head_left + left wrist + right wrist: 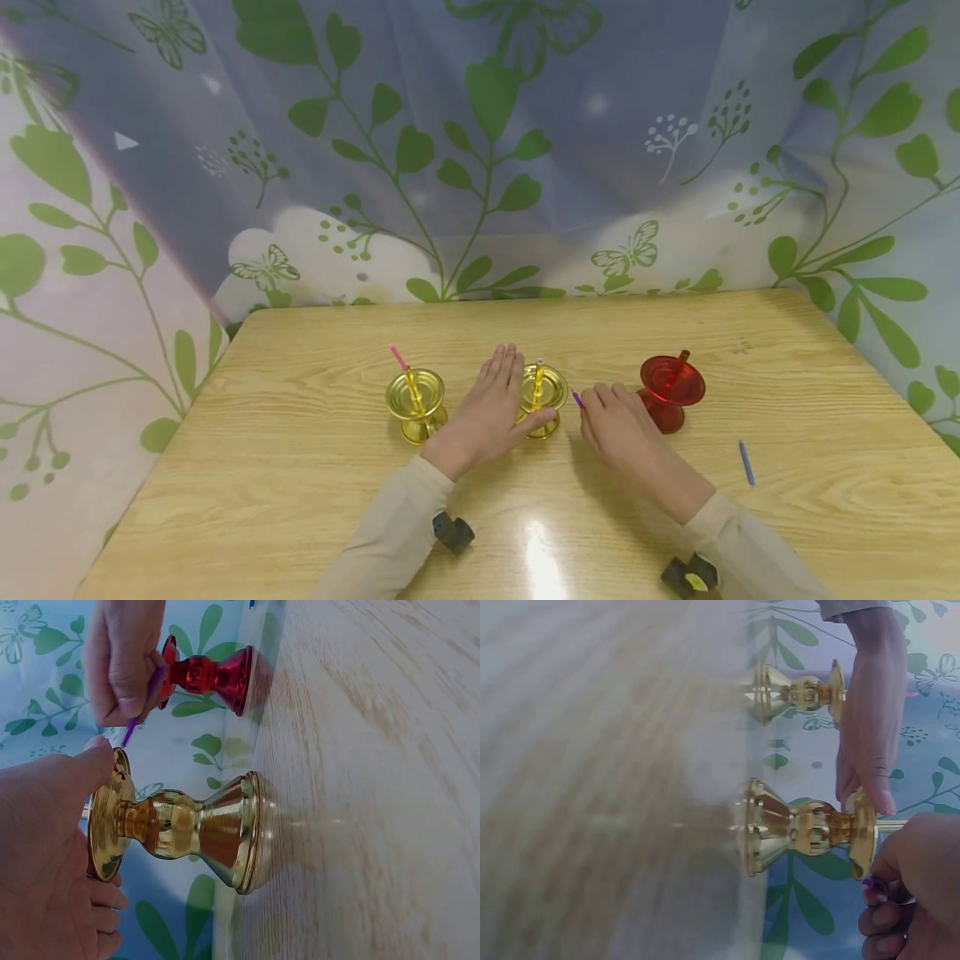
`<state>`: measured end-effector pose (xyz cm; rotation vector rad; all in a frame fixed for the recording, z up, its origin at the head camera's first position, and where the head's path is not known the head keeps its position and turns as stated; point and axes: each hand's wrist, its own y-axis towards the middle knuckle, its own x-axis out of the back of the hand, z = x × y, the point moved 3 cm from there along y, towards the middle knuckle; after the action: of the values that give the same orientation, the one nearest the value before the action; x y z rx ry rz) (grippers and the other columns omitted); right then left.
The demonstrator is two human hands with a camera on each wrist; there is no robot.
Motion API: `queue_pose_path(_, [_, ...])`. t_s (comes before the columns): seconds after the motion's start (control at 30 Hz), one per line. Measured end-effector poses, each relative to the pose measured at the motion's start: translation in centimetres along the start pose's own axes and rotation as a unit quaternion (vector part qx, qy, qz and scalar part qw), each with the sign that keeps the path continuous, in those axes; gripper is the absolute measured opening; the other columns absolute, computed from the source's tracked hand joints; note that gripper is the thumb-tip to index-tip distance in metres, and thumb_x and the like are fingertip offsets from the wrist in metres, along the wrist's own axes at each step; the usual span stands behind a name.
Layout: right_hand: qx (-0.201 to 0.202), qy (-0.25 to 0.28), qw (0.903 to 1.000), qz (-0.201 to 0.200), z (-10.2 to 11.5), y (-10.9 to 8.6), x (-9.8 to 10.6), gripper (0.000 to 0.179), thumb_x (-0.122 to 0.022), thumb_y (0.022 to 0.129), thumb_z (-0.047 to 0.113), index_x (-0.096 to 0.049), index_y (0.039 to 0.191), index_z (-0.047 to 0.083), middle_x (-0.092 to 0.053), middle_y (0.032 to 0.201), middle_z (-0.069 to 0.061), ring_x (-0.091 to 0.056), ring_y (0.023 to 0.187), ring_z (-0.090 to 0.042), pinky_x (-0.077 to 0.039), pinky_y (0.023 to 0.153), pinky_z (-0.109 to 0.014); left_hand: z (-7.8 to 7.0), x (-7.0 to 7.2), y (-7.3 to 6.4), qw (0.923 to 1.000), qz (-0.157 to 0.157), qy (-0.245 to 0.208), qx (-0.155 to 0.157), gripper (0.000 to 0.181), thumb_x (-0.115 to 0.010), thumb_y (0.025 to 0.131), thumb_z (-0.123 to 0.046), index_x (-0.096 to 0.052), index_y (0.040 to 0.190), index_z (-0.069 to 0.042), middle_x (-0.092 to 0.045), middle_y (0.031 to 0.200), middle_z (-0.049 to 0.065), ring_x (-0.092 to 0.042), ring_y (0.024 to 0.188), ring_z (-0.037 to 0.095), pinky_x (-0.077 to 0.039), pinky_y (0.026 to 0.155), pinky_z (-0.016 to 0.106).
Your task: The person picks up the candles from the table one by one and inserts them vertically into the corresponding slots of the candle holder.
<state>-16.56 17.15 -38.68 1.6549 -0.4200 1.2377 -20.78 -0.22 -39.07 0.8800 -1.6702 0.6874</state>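
Note:
In the head view my left hand (487, 408) lies against the left side of the middle gold candle holder (551, 387), fingers straight, with the thumb across the front of its dish. The left wrist view has the thumb touching the rim of this gold candle holder (176, 825). My right hand (618, 429) pinches a thin purple candle (577, 399) just right of that holder. From the right wrist, only the end of the purple candle (868, 884) shows beside the dish. A gold candle holder (416, 392) with a leaning pink candle (399, 357) stands to the left.
A red candle holder (672, 383) stands just beyond my right hand. Farther right, a blue candle (746, 462) lies on the wooden table (300, 500). A leaf-patterned cloth (585, 167) hangs behind the table's far edge.

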Motion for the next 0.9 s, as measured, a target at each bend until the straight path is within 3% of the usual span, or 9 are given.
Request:
queue_pose_path(0.13, [0.004, 0.010, 0.9998, -0.017, 0.0, 0.7, 0.4, 0.015, -0.058, 0.086, -0.001, -0.048, 0.075, 0.002, -0.039, 0.066, -0.003, -0.036, 0.059, -0.021, -0.032, 0.053, -0.030, 0.0, 0.0, 0.0, 1.0000, 0.000, -0.003, 0.002, 0.093, -0.025, 0.095, -0.068, -0.004, 0.153, 0.003, 0.003, 0.159, 0.020, 0.007, 0.146, 0.028, -0.004, 0.118, 0.036])
queue_pose_path(0.6, [-0.034, 0.078, 0.9963, -0.011, 0.4, 3.3, 1.9, 0.011, -0.058, 0.093, 0.003, -0.052, 0.084, 0.001, -0.044, 0.074, -0.003, -0.040, 0.066, -0.019, -0.038, 0.057, -0.029, 0.0, 0.1, 0.0, 1.0000, 0.001, 0.001, 0.002, 0.093, -0.025, 0.096, -0.067, -0.005, 0.152, 0.004, 0.000, 0.159, 0.022, 0.005, 0.147, 0.029, -0.006, 0.118, 0.037])
queue_pose_path(0.9, [-0.025, 0.131, 0.9895, -0.056, 0.8, 4.5, 2.1, 0.009, -0.060, 0.093, 0.000, -0.055, 0.085, 0.000, -0.045, 0.076, -0.003, -0.040, 0.067, -0.016, -0.040, 0.056, -0.028, 0.1, 0.1, 0.0, 1.0000, 0.006, 0.002, 0.004, 0.094, -0.024, 0.095, -0.068, -0.007, 0.152, 0.005, 0.002, 0.159, 0.022, 0.006, 0.146, 0.029, -0.006, 0.118, 0.038])
